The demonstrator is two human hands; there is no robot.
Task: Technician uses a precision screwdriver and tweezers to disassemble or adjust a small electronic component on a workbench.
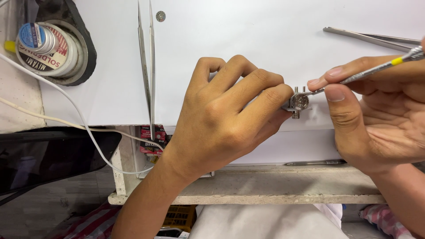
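My left hand point(230, 115) rests on the white paper point(248, 35) with its fingers curled, pinching a small metal holder with a round watch movement point(299, 102) in it. My right hand point(376, 115) holds a thin metal tool point(376, 70) with a yellow band between thumb and forefinger. The tool's tip touches the top of the round part. Most of the holder is hidden behind my left fingertips.
Long tweezers point(150, 62) lie upright on the paper at the left, another pair point(372, 39) at the upper right. A round tin of soldering paste point(46, 46) sits at the top left beside white cables point(84, 128). A tiny round part point(160, 16) lies near the top. The bench's front edge point(274, 183) runs below.
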